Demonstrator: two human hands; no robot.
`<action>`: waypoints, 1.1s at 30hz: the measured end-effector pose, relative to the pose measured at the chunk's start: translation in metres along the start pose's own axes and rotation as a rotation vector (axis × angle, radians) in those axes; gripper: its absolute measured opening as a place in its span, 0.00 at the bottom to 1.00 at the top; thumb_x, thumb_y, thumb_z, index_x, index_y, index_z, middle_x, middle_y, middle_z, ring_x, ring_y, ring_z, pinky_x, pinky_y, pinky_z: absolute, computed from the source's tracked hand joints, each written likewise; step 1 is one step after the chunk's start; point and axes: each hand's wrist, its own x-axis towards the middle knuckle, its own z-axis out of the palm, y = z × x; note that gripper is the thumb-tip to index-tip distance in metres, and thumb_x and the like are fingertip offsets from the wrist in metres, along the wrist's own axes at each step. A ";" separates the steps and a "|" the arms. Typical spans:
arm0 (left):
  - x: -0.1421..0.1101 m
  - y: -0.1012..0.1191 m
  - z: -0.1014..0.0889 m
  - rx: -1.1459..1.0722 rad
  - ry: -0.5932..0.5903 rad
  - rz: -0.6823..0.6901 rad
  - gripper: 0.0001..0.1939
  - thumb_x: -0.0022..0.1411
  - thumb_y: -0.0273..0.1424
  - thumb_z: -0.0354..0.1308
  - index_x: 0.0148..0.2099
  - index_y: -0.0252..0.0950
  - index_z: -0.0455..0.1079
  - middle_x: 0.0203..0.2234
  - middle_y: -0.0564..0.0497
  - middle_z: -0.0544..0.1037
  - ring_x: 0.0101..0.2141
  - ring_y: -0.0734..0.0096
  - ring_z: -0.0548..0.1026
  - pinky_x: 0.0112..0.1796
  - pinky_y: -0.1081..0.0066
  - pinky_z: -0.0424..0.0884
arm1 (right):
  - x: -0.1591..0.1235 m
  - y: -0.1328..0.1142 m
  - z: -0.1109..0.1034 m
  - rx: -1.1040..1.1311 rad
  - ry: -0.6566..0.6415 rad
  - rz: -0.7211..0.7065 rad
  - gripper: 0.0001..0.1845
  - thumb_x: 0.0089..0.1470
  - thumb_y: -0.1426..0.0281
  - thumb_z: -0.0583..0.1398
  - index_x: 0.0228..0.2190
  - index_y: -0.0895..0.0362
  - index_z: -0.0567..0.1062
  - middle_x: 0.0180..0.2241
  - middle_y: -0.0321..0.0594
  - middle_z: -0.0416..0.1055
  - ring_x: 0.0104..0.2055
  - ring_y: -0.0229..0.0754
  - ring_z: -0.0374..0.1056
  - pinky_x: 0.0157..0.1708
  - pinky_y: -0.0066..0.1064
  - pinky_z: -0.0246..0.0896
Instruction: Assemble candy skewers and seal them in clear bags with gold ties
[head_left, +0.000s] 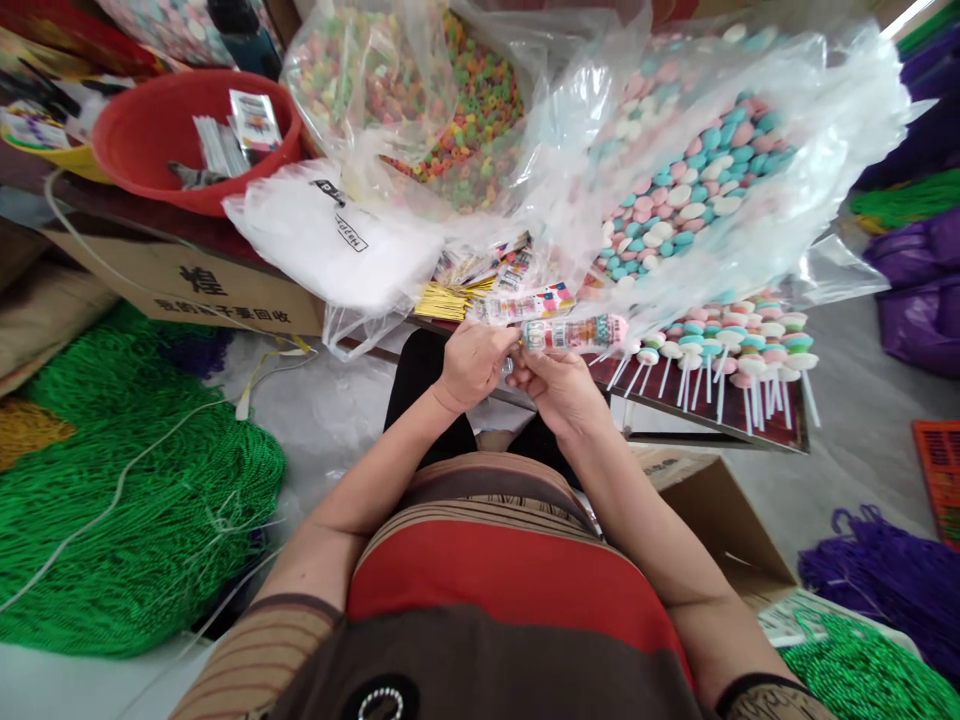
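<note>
A bagged candy lollipop (574,333) lies sideways between my hands, its clear wrapper printed with coloured lettering. My left hand (478,362) is closed, with the fingertips pinched at the gathered neck of the wrapper. From below, my right hand (564,392) grips the same neck, fingers closed around it. A bit of gold shows between the fingertips, too small to make out fully. Just beyond my left hand lie gold twist ties (442,301) and printed labels (525,303). To the right, several candy lollipops (731,345) rest with white sticks over the table edge.
Behind the hands stand a bag of ring-shaped candies (480,90) and a bag of pastel candies (690,190). White printed bags (337,240) lie left, near a red basin (142,150). Green bead strands (135,480) heap on the left; an open cardboard box (720,510) sits right.
</note>
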 end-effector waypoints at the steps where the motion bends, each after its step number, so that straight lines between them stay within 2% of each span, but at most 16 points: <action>1: 0.003 -0.001 -0.003 0.025 -0.003 0.039 0.25 0.78 0.38 0.37 0.45 0.36 0.76 0.28 0.48 0.81 0.32 0.69 0.78 0.40 0.66 0.70 | -0.004 -0.001 0.001 0.042 -0.042 0.043 0.21 0.38 0.60 0.77 0.27 0.56 0.75 0.23 0.29 0.66 0.23 0.30 0.59 0.29 0.29 0.66; 4: 0.014 -0.002 -0.013 -0.006 0.041 0.139 0.19 0.77 0.35 0.42 0.43 0.40 0.75 0.32 0.50 0.82 0.38 0.69 0.79 0.47 0.64 0.70 | -0.014 -0.002 0.003 0.137 -0.177 0.103 0.19 0.39 0.62 0.76 0.28 0.55 0.74 0.22 0.28 0.63 0.23 0.31 0.57 0.31 0.31 0.68; 7: 0.029 0.007 -0.027 -0.111 0.086 0.133 0.09 0.73 0.31 0.53 0.47 0.43 0.75 0.44 0.48 0.83 0.49 0.66 0.78 0.55 0.60 0.69 | -0.018 -0.006 0.003 0.150 -0.148 -0.020 0.19 0.42 0.61 0.74 0.24 0.54 0.71 0.22 0.30 0.62 0.25 0.34 0.58 0.30 0.32 0.66; 10: 0.039 0.023 -0.043 -0.108 0.134 -0.180 0.16 0.70 0.36 0.57 0.57 0.38 0.72 0.50 0.40 0.80 0.55 0.59 0.76 0.55 0.59 0.70 | -0.011 -0.019 -0.001 0.022 -0.022 -0.260 0.17 0.48 0.57 0.70 0.24 0.54 0.71 0.22 0.31 0.63 0.24 0.36 0.57 0.29 0.33 0.62; 12: 0.038 0.034 -0.048 -0.233 0.186 -0.453 0.16 0.69 0.42 0.58 0.52 0.37 0.73 0.44 0.43 0.81 0.47 0.61 0.78 0.50 0.62 0.73 | 0.004 -0.036 -0.003 -0.230 0.072 -0.467 0.14 0.54 0.57 0.66 0.27 0.53 0.73 0.22 0.33 0.65 0.24 0.38 0.59 0.27 0.32 0.59; 13: 0.036 0.038 -0.047 -0.389 0.158 -0.600 0.15 0.70 0.43 0.57 0.46 0.37 0.74 0.36 0.47 0.81 0.39 0.66 0.79 0.43 0.67 0.74 | 0.011 -0.046 -0.004 -0.376 0.150 -0.632 0.11 0.57 0.59 0.63 0.29 0.53 0.74 0.24 0.34 0.68 0.27 0.40 0.62 0.29 0.32 0.60; 14: 0.034 0.043 -0.045 -0.622 0.046 -0.730 0.18 0.71 0.46 0.55 0.40 0.37 0.73 0.26 0.51 0.78 0.29 0.71 0.76 0.35 0.72 0.72 | 0.017 -0.057 -0.002 -0.515 0.218 -0.797 0.09 0.59 0.62 0.61 0.30 0.53 0.74 0.26 0.36 0.70 0.29 0.41 0.65 0.31 0.33 0.61; 16: 0.029 0.054 -0.039 -1.128 -0.186 -0.974 0.27 0.69 0.55 0.51 0.36 0.35 0.73 0.11 0.56 0.66 0.14 0.76 0.63 0.19 0.76 0.60 | 0.024 -0.076 0.003 -0.749 0.294 -1.111 0.09 0.63 0.67 0.56 0.32 0.54 0.74 0.30 0.39 0.73 0.34 0.43 0.68 0.35 0.33 0.62; 17: 0.028 0.059 -0.036 -1.346 -0.319 -1.047 0.32 0.66 0.60 0.49 0.36 0.35 0.73 0.08 0.58 0.61 0.09 0.76 0.57 0.14 0.76 0.54 | 0.024 -0.082 0.006 -0.843 0.293 -1.233 0.10 0.65 0.70 0.55 0.32 0.54 0.74 0.31 0.40 0.74 0.34 0.42 0.69 0.36 0.32 0.63; 19: 0.027 0.067 -0.031 -1.671 -0.488 -1.115 0.34 0.63 0.63 0.50 0.34 0.36 0.74 0.04 0.60 0.55 0.06 0.77 0.49 0.11 0.76 0.48 | 0.020 -0.090 0.013 -0.988 0.265 -1.407 0.11 0.67 0.73 0.53 0.33 0.54 0.72 0.31 0.40 0.74 0.34 0.42 0.69 0.34 0.32 0.62; 21: 0.030 0.069 -0.030 -1.847 -0.531 -1.141 0.31 0.61 0.61 0.55 0.33 0.36 0.75 0.04 0.59 0.56 0.05 0.78 0.49 0.10 0.77 0.48 | 0.012 -0.093 0.017 -1.079 0.234 -1.506 0.10 0.67 0.74 0.53 0.34 0.54 0.71 0.30 0.39 0.73 0.33 0.42 0.68 0.34 0.32 0.62; 24: 0.044 0.066 -0.036 -1.853 -0.405 -1.273 0.26 0.59 0.56 0.63 0.31 0.36 0.76 0.06 0.56 0.62 0.07 0.76 0.56 0.11 0.77 0.53 | -0.003 -0.088 0.020 -1.126 0.155 -1.551 0.10 0.67 0.75 0.52 0.35 0.53 0.70 0.30 0.39 0.73 0.32 0.42 0.69 0.34 0.32 0.62; 26: 0.060 0.061 -0.046 -1.762 -0.192 -1.410 0.20 0.59 0.50 0.67 0.30 0.37 0.77 0.12 0.54 0.71 0.11 0.75 0.66 0.16 0.77 0.62 | -0.012 -0.074 0.021 -1.118 0.076 -1.519 0.10 0.68 0.75 0.52 0.35 0.52 0.69 0.30 0.38 0.73 0.32 0.42 0.70 0.33 0.32 0.63; 28: 0.078 0.055 -0.062 -1.660 0.047 -1.460 0.14 0.60 0.45 0.67 0.33 0.38 0.78 0.21 0.52 0.78 0.20 0.72 0.74 0.24 0.74 0.71 | -0.016 -0.052 0.022 -1.108 0.003 -1.466 0.09 0.67 0.75 0.52 0.35 0.52 0.69 0.30 0.38 0.73 0.32 0.41 0.70 0.32 0.32 0.63; 30: 0.091 0.051 -0.080 -1.587 0.161 -1.352 0.15 0.60 0.47 0.66 0.39 0.40 0.81 0.24 0.51 0.79 0.24 0.69 0.75 0.26 0.71 0.72 | -0.013 -0.029 0.022 -1.148 -0.028 -1.428 0.10 0.65 0.77 0.52 0.35 0.52 0.69 0.30 0.37 0.74 0.30 0.41 0.69 0.30 0.32 0.62; 33: 0.090 0.052 -0.096 -1.536 0.145 -1.091 0.21 0.58 0.53 0.65 0.42 0.42 0.82 0.19 0.52 0.74 0.27 0.64 0.76 0.29 0.68 0.73 | 0.005 -0.014 0.020 -1.171 0.104 -1.435 0.12 0.62 0.80 0.52 0.31 0.52 0.69 0.26 0.35 0.72 0.27 0.41 0.66 0.27 0.32 0.58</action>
